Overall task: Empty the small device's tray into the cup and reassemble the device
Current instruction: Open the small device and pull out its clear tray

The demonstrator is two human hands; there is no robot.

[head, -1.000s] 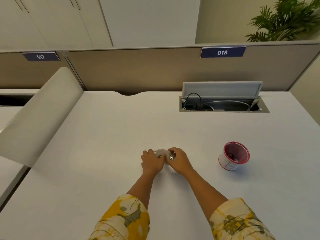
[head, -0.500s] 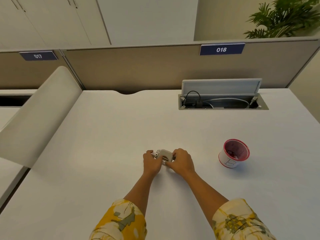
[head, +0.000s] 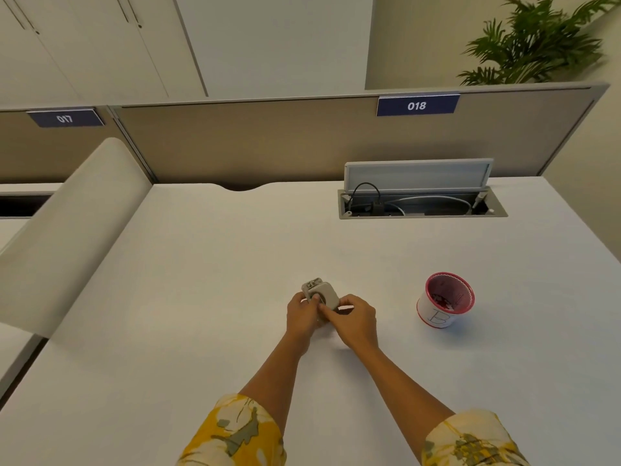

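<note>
White desk (head: 201, 264), beige partition (head: 268, 139), cabinets (head: 84, 45), plant (head: 534, 42).

Open-plan office: white desk (head: 218, 264) behind beige divider panels (head: 268, 142) numbered 017 and 018, open cable hatch (head: 420, 196), pale cupboards (head: 84, 45) and potted plant (head: 537, 45) beyond
</note>
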